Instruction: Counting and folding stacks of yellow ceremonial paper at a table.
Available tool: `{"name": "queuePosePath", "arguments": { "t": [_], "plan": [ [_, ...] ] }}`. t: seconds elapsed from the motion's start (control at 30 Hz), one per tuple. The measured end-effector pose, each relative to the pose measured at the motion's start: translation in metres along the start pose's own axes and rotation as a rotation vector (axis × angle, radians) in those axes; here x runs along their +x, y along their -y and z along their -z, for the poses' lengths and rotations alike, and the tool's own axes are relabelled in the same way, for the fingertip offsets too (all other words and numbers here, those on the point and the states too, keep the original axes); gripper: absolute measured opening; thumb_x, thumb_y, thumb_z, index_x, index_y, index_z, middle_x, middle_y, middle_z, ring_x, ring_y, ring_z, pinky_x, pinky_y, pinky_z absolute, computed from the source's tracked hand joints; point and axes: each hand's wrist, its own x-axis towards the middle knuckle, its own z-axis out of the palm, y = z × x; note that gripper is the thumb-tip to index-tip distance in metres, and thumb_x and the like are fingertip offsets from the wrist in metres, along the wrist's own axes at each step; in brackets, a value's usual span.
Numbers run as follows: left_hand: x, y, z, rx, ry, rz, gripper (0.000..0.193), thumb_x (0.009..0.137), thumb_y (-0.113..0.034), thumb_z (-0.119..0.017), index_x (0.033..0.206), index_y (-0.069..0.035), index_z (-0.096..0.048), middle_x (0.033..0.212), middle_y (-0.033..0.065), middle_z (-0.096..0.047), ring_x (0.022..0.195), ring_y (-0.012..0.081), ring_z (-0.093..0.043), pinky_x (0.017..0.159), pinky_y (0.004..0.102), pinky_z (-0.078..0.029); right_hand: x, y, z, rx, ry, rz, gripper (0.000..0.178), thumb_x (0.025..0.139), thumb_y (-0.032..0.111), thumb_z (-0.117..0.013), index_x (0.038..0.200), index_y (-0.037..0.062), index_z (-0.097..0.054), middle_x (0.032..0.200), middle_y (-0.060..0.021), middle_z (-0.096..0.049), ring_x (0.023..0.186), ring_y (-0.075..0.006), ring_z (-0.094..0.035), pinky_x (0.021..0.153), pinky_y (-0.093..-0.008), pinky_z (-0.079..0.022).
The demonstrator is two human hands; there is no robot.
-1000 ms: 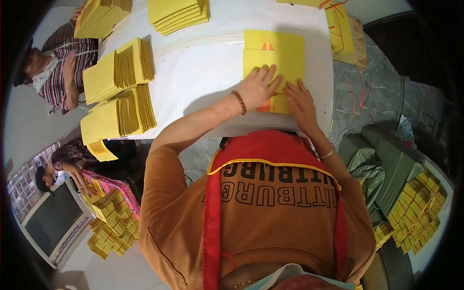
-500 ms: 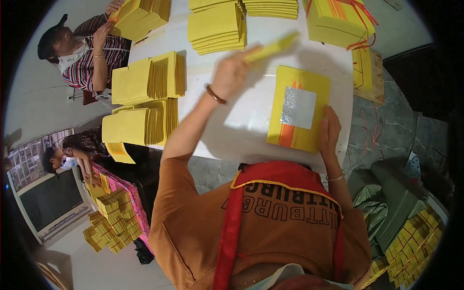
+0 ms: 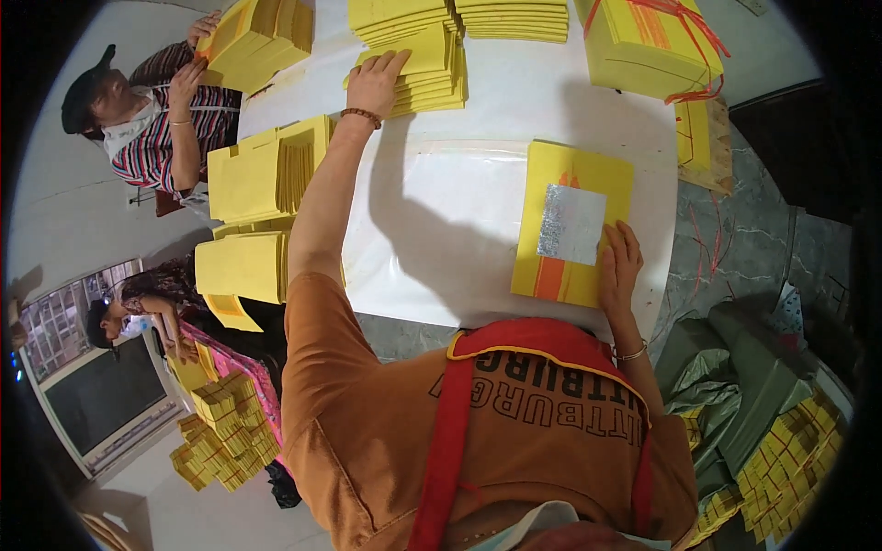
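My left hand (image 3: pixel 375 84) reaches far out to a stack of yellow paper packets (image 3: pixel 432 96). Its fingers lie over the near left edge of the top yellow packet (image 3: pixel 418 50), which sits slightly askew; the thumb is hidden. In front of me on the white table lies a flat yellow pile (image 3: pixel 588 165) with an orange band and a silvery square sheet (image 3: pixel 571 225) on top. Against that pile's right edge rests my right hand (image 3: pixel 621 268), fingers extended and holding nothing.
Yellow packet stacks (image 3: pixel 243 179) line the left table edge. A red-tied yellow bundle (image 3: pixel 648 55) stands at the far right. One co-worker (image 3: pixel 156 138) handles yellow packets far left; another person (image 3: pixel 152 289) bends over a lower table. Green sacks (image 3: pixel 744 376) sit at right.
My left hand has carried a yellow packet away from the middle, up and left to the far stack. My right hand stays at the pile's edge.
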Motion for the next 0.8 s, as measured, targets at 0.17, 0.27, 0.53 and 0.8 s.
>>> {"name": "queuePosePath", "arguments": {
  "t": [0.17,0.27,0.53,0.8],
  "plan": [
    [-0.016,-0.016,-0.03,0.031,0.134,0.066,0.058,0.079,-0.006,-0.05,0.133,-0.023,-0.038,0.136,0.0076,-0.04,0.121,0.03,-0.04,0.094,0.0476,-0.035,0.001,-0.004,-0.003,0.013,-0.007,0.019,0.035,0.091,0.02,-0.043,0.121,0.0067,-0.054,0.132,-0.013,-0.042,0.121,-0.0252,-0.038,0.102,-0.0375,-0.02],
    [-0.025,-0.019,-0.034,0.015,0.102,0.106,0.073,0.074,-0.006,-0.056,0.139,-0.025,-0.028,0.142,0.0092,-0.029,0.126,0.0314,-0.032,0.1,0.0474,-0.03,0.004,0.0,-0.003,0.031,-0.005,0.025,0.034,0.09,0.018,-0.044,0.121,0.0072,-0.054,0.132,-0.0132,-0.042,0.121,-0.026,-0.037,0.101,-0.0378,-0.02],
    [-0.004,-0.007,0.006,-0.048,0.229,0.115,0.071,0.075,-0.008,-0.055,0.138,-0.025,-0.028,0.142,0.0129,-0.029,0.128,0.0334,-0.03,0.102,0.0484,-0.028,0.0,0.001,0.003,0.107,-0.027,0.087,0.032,0.087,0.016,-0.051,0.118,0.0084,-0.057,0.132,-0.012,-0.042,0.124,-0.0293,-0.034,0.102,-0.0401,-0.021],
    [-0.057,-0.148,0.05,-0.574,-0.028,-0.224,0.045,0.069,-0.01,-0.063,0.114,-0.008,-0.056,0.114,0.0135,-0.055,0.105,0.0344,-0.049,0.084,0.0457,-0.041,-0.012,0.007,0.009,-0.187,0.001,0.216,0.033,0.077,0.025,-0.066,0.109,0.0166,-0.061,0.125,-0.003,-0.049,0.127,-0.029,-0.033,0.1,-0.0447,-0.021]
  ]
}}
